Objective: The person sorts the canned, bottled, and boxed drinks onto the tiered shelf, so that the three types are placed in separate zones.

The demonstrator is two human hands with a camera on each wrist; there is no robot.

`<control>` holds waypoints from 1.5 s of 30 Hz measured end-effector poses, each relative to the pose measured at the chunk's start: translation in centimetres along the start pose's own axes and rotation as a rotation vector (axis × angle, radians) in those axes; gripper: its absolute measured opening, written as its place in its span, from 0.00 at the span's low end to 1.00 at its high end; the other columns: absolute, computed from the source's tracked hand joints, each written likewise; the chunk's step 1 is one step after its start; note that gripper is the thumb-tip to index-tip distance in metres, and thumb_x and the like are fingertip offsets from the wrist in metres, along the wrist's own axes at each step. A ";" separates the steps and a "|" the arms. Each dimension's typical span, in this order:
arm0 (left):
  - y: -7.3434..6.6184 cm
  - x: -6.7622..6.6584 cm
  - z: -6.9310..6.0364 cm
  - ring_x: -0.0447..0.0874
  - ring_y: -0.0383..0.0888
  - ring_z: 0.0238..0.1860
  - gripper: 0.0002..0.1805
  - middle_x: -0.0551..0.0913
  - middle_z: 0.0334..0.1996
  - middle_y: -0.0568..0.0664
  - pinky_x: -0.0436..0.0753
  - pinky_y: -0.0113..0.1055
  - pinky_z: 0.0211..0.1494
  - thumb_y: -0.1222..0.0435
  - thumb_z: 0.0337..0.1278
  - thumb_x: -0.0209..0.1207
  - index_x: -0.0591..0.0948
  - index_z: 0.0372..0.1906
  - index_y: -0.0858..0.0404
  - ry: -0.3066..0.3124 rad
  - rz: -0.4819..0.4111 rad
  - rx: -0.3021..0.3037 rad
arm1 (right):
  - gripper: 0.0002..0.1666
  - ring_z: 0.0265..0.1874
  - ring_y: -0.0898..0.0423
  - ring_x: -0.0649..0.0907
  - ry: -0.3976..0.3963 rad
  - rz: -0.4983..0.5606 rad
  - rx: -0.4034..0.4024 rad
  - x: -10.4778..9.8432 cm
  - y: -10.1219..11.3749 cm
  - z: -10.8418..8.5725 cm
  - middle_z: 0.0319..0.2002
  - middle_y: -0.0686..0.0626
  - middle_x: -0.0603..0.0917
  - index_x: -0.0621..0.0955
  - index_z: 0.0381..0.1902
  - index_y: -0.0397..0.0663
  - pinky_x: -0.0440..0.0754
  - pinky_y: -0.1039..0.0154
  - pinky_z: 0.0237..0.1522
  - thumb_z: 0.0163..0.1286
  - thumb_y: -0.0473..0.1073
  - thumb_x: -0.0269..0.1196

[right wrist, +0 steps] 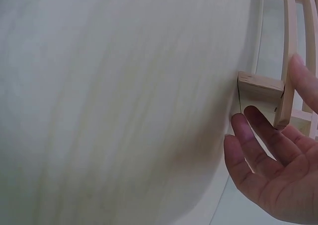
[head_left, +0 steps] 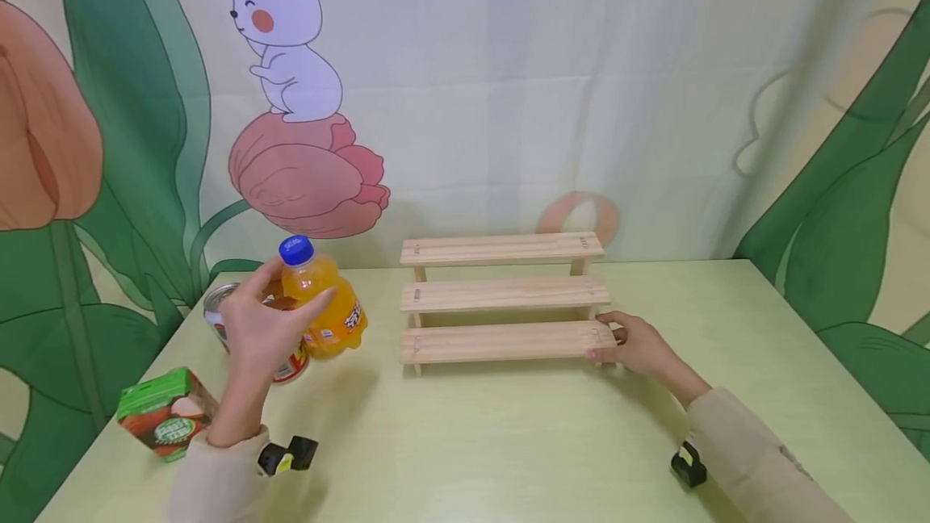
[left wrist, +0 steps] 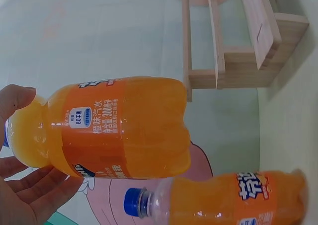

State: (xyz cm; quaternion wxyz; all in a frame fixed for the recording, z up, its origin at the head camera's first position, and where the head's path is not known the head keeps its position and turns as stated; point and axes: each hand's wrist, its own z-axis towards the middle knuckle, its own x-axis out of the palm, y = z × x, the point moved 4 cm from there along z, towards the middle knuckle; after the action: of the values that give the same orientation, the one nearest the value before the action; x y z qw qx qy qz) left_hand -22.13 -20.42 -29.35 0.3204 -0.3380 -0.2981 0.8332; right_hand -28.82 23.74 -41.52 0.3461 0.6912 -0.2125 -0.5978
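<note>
At left, the held bottle [left wrist: 144, 128] points nearly upward.

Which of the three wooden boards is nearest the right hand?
The lowest board, in front: the right hand is at its right end, while the middle board and top board sit higher and farther back.

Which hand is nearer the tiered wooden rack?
Your right hand, touching the tiered wooden rack at its right end; your left hand, left of it, holds a Fanta bottle.
</note>
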 end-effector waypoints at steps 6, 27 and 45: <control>-0.4 1.5 0.5 0.78 0.45 0.38 0.27 0.82 0.40 0.56 0.74 0.18 0.36 0.62 0.41 0.69 0.77 0.51 0.67 0.013 -0.026 0.000 | 0.39 0.37 0.48 0.80 0.007 -0.005 0.011 -0.2 -0.1 0.0 0.41 0.33 0.80 0.66 0.57 0.28 0.76 0.62 0.31 0.53 0.42 0.69; -1.8 5.1 2.9 0.79 0.48 0.40 0.28 0.81 0.40 0.53 0.81 0.41 0.38 0.55 0.43 0.68 0.77 0.51 0.63 0.046 -0.081 0.034 | 0.39 0.38 0.47 0.80 0.015 0.006 0.014 -0.1 -0.3 0.4 0.42 0.31 0.79 0.67 0.56 0.28 0.76 0.62 0.32 0.51 0.40 0.70; -3.8 7.8 4.3 0.78 0.47 0.41 0.28 0.81 0.42 0.52 0.80 0.38 0.39 0.55 0.42 0.69 0.77 0.51 0.63 0.134 -0.120 0.061 | 0.39 0.37 0.49 0.79 0.005 0.007 0.036 -0.1 -0.2 0.3 0.42 0.33 0.79 0.68 0.55 0.29 0.75 0.63 0.32 0.50 0.42 0.71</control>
State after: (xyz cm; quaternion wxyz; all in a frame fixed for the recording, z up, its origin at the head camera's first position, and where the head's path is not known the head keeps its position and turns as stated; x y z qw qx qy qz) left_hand -28.56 -13.57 -27.01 0.3991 -0.3648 -0.2698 0.7967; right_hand -29.17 23.90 -41.61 0.3363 0.6979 -0.2248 -0.5910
